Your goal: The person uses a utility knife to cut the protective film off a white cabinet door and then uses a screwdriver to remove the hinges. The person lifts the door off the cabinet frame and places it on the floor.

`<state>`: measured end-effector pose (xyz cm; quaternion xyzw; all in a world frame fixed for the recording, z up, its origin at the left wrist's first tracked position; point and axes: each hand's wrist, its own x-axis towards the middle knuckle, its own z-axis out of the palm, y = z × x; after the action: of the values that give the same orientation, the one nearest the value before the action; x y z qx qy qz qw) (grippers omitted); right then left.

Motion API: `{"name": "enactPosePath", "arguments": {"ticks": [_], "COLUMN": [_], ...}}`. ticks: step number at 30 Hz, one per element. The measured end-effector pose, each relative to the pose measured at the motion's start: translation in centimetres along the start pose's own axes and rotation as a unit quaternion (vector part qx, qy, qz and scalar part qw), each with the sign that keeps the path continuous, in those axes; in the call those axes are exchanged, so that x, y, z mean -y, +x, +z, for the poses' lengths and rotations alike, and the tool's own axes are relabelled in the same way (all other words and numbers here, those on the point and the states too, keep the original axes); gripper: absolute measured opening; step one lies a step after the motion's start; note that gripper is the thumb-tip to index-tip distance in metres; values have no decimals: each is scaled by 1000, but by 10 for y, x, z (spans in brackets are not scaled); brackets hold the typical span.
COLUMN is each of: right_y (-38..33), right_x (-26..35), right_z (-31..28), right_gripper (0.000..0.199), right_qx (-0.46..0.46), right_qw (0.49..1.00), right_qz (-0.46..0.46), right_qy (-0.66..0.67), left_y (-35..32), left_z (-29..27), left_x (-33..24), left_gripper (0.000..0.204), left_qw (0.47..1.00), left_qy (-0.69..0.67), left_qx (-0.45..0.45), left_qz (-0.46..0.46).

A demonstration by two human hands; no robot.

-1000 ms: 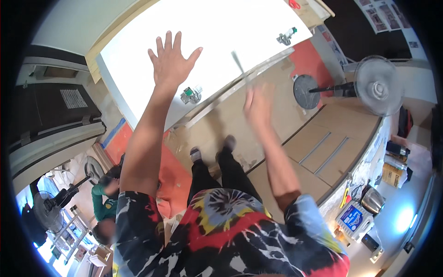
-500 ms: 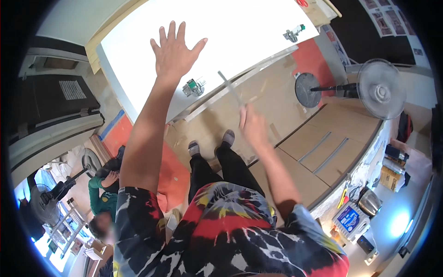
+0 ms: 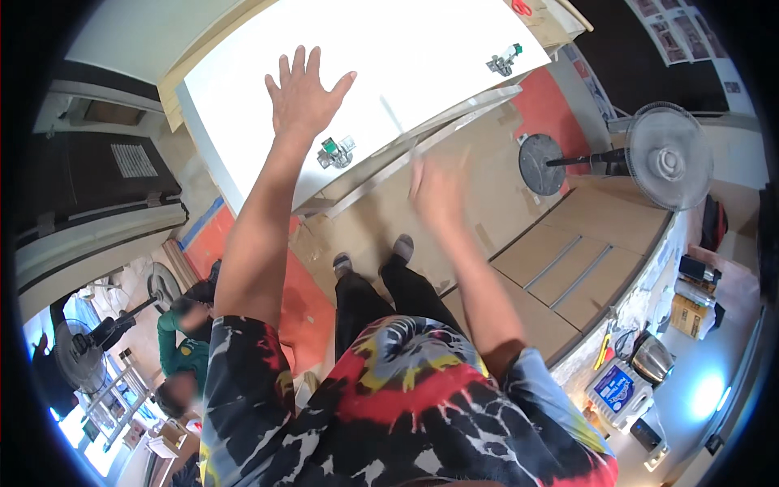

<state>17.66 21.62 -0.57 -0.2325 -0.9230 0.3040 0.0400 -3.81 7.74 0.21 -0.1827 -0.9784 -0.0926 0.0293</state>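
Observation:
My left hand [image 3: 304, 101] lies flat with fingers spread on a large white panel [image 3: 235, 97]. Just beside its wrist, at the panel's near edge, sits a metal cabinet hinge [image 3: 334, 152] with a green part. A similar hinge [image 3: 505, 61] is at the right end of that edge. My right hand [image 3: 436, 188], smeared by motion, is closed round a thin grey bar [image 3: 391, 114] near the panel's front edge. The bar points away from me over the white surface; its exact kind is too blurred to tell.
Cardboard sheets [image 3: 560, 213] cover the floor, with two thin grey strips [image 3: 580, 276] at right. A pedestal fan [image 3: 667, 162] stands beyond them. Red scissors [image 3: 521, 8] lie past the panel's far right. Another person in green [image 3: 182, 349] is low at left.
My right hand has shifted slightly up and left with the bar, which is now more blurred. The left hand stays on the panel; the whole view has shifted a little.

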Motion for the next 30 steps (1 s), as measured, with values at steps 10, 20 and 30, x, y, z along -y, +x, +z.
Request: {"name": "enactPosePath", "arguments": {"ticks": [10, 20, 30], "right_y": [-25, 11, 28], "right_x": [-3, -21, -42], "right_z": [12, -1, -15], "right_gripper": [29, 33, 41], "right_qx": [-12, -25, -47], "right_qw": [1000, 996, 991], "right_qz": [8, 85, 129], "right_qy": [-2, -6, -7], "left_y": [1, 0, -73], "left_z": [2, 3, -6], "left_x": [5, 5, 40], "left_gripper": [87, 77, 62], "left_qw": [1000, 999, 991], "left_qy": [-20, -40, -126], "left_qx": [-15, 3, -19], "left_qz": [4, 8, 48]}}
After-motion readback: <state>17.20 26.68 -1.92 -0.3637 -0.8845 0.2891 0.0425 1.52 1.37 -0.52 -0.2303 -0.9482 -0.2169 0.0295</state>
